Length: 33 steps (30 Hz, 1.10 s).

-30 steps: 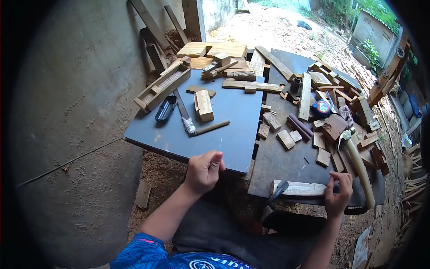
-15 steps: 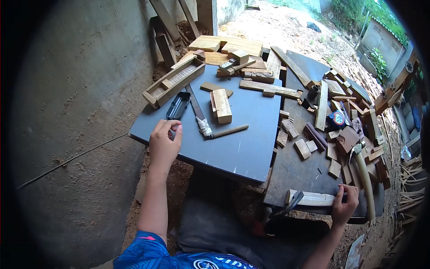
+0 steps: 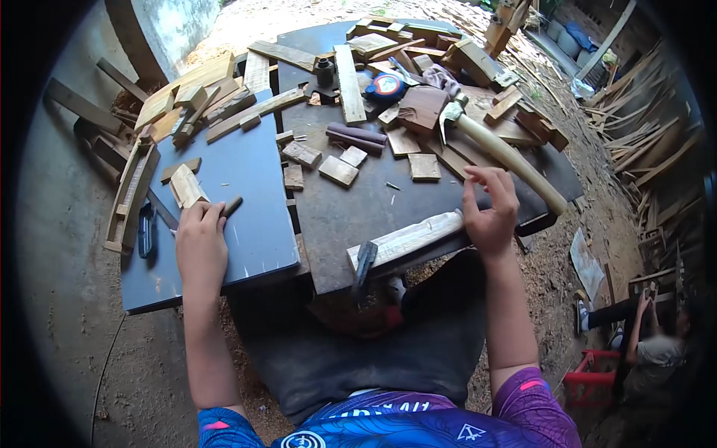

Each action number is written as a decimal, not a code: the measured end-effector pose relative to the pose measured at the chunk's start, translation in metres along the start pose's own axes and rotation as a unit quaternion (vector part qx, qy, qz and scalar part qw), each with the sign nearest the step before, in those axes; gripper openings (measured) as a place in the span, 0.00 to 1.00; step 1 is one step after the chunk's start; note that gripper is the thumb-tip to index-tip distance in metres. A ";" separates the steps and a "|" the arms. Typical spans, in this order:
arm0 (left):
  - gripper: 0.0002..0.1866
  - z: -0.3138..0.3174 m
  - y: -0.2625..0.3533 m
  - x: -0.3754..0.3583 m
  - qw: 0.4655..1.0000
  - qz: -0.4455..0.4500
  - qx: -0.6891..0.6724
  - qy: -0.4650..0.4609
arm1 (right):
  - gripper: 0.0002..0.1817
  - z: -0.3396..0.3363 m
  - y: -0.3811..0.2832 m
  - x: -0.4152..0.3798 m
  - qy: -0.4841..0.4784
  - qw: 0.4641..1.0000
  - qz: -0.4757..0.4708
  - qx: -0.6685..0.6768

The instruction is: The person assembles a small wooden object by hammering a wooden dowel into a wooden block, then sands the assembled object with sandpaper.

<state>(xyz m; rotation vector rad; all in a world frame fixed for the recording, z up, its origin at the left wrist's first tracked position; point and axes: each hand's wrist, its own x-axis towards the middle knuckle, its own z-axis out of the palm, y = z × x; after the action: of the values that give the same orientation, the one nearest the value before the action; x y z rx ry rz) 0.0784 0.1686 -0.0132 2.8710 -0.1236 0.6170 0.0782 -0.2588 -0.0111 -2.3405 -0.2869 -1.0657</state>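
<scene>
My left hand (image 3: pixel 202 243) is on the grey board (image 3: pixel 261 246), its fingers closed over the cloth-wrapped part of a long-bladed tool (image 3: pixel 160 209); the stick-like handle (image 3: pixel 233 206) pokes out on the right. A pale wooden block (image 3: pixel 187 187) lies just beyond the fingertips. My right hand (image 3: pixel 489 209) is raised beside the right end of a long pale wood piece (image 3: pixel 411 237), fingers bent, thumb apart, with nothing visible between them. A dark metal clamp-like tool (image 3: pixel 364 263) rests at that piece's left end.
A hammer (image 3: pixel 508 153), tape measure (image 3: pixel 386 86), purple-brown rods (image 3: pixel 357 137) and several wood offcuts lie on the dark table (image 3: pixel 321 224). A slotted wooden frame (image 3: pixel 134 198) and black tray (image 3: pixel 146 231) are at left. Another person (image 3: pixel 661 355) is at lower right near a red crate (image 3: pixel 590 381).
The view has turned to the right. My left hand has moved from beside the black tray onto the long-bladed tool. My right hand has lifted slightly off the wood piece's end.
</scene>
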 end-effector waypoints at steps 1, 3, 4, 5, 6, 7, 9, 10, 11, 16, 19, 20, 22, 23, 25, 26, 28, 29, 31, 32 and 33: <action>0.12 -0.006 0.011 0.001 1.000 0.015 -0.014 0.002 | 0.16 -0.001 0.003 0.003 0.023 1.000 0.018 -0.005; 0.12 -0.028 0.049 0.003 0.994 0.053 -0.096 0.001 | 0.23 -0.007 0.012 0.019 0.028 0.992 -0.048 -0.109; 0.12 -0.039 0.078 0.002 0.984 0.092 -0.153 -0.003 | 0.26 -0.009 0.018 0.025 -0.013 0.989 -0.016 -0.146; 0.13 -0.047 0.107 -0.002 0.969 0.128 -0.211 -0.005 | 0.27 -0.011 0.024 0.034 -0.079 0.982 0.010 -0.173; 0.14 -0.049 0.131 -0.007 0.948 0.158 -0.272 -0.043 | 0.28 -0.007 0.034 0.042 -0.108 0.970 0.017 -0.219; 0.15 -0.048 0.154 -0.012 0.932 0.206 -0.293 -0.052 | 0.27 0.000 0.044 0.047 -0.108 0.960 0.015 -0.256; 0.16 -0.037 0.187 -0.013 0.899 0.280 -0.330 -0.068 | 0.27 0.006 0.054 0.057 -0.103 0.950 0.010 -0.296; 0.14 -0.029 0.199 -0.011 0.882 0.310 -0.349 -0.061 | 0.26 0.006 0.054 0.064 -0.136 0.946 0.044 -0.290; 0.13 -0.021 0.208 -0.004 0.867 0.323 -0.370 -0.078 | 0.25 0.004 0.054 0.068 -0.169 0.941 0.078 -0.282; 0.11 -0.004 0.234 0.050 0.827 0.341 -0.427 -0.132 | 0.23 -0.033 0.052 0.058 -0.142 0.951 0.026 -0.274; 0.15 0.004 0.248 0.063 0.787 0.339 -0.488 -0.167 | 0.20 -0.079 0.019 0.040 -0.066 0.974 0.211 0.045; 0.15 0.011 0.251 0.064 0.777 0.350 -0.501 -0.152 | 0.20 -0.097 0.005 0.031 -0.078 0.934 0.294 0.186; 0.14 0.023 0.256 0.063 0.767 0.380 -0.499 -0.134 | 0.19 -0.116 -0.030 0.008 -0.031 0.877 0.332 0.347; 0.14 0.028 0.259 0.063 0.765 0.376 -0.505 -0.136 | 0.19 -0.125 -0.042 -0.003 -0.035 0.877 0.336 0.342; 0.13 0.042 0.261 0.058 0.732 0.373 -0.553 -0.137 | 0.22 -0.137 -0.057 -0.024 -0.040 0.858 0.362 0.361; 0.13 0.042 0.259 0.060 0.755 0.381 -0.519 -0.123 | 0.22 -0.138 -0.063 -0.035 -0.053 0.856 0.373 0.355; 0.12 0.044 0.260 0.058 0.741 0.359 -0.550 -0.140 | 0.26 -0.136 -0.074 -0.055 -0.033 0.875 0.358 0.323; 0.12 0.045 0.260 0.061 0.743 0.395 -0.530 -0.108 | 0.31 -0.135 -0.079 -0.063 -0.020 0.871 0.355 0.339; 0.14 0.041 0.261 0.066 0.754 0.414 -0.504 -0.079 | 0.33 -0.129 -0.089 -0.071 0.002 0.873 0.350 0.339; 0.15 0.036 0.261 0.067 0.772 0.423 -0.471 -0.053 | 0.34 -0.127 -0.093 -0.073 0.032 0.876 0.341 0.339; 0.15 0.033 0.263 0.063 0.769 0.387 -0.504 -0.068 | 0.37 -0.127 -0.093 -0.075 0.042 0.872 0.339 0.351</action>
<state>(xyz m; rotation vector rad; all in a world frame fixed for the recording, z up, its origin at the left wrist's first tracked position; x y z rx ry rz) 0.1163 -0.0979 0.0308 1.6918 -1.2665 0.2735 -0.0891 -0.2505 0.0368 -1.5302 0.1678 -0.5643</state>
